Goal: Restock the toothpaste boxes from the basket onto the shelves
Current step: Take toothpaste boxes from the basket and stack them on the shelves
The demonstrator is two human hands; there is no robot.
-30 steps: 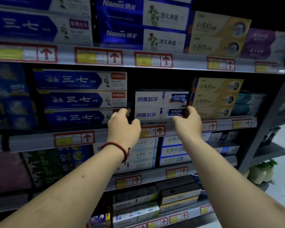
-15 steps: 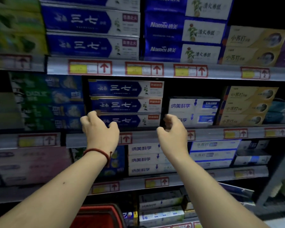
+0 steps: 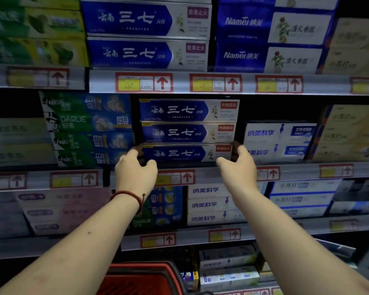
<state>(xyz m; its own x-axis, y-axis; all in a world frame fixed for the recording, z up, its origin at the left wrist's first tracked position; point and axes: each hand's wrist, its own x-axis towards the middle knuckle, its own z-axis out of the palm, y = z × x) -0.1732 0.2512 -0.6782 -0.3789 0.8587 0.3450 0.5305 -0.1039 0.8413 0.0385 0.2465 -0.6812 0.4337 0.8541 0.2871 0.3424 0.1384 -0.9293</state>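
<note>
Three blue-and-white toothpaste boxes are stacked on the middle shelf (image 3: 285, 170). My left hand (image 3: 134, 169) grips the left end of the bottom blue box (image 3: 185, 153), fingers curled behind it and thumb in front. At the box's right end my right hand (image 3: 240, 165) holds it the same way. The fingertips of both hands are hidden in the dark gaps beside the stack. The red basket (image 3: 141, 277) sits low in view between my forearms; its contents cannot be made out.
Green Darlie boxes (image 3: 87, 128) stand just left of the stack, and white-and-blue boxes (image 3: 279, 141) just right. The shelf above holds more blue boxes (image 3: 147, 37). Price rails with red arrow tags run along each shelf edge. Lower shelves hold white and pink boxes.
Both hands have moved left from the white-and-blue boxes to the blue stack and closed on the ends of its bottom box. The view has shifted left and down, bringing the red basket into sight.
</note>
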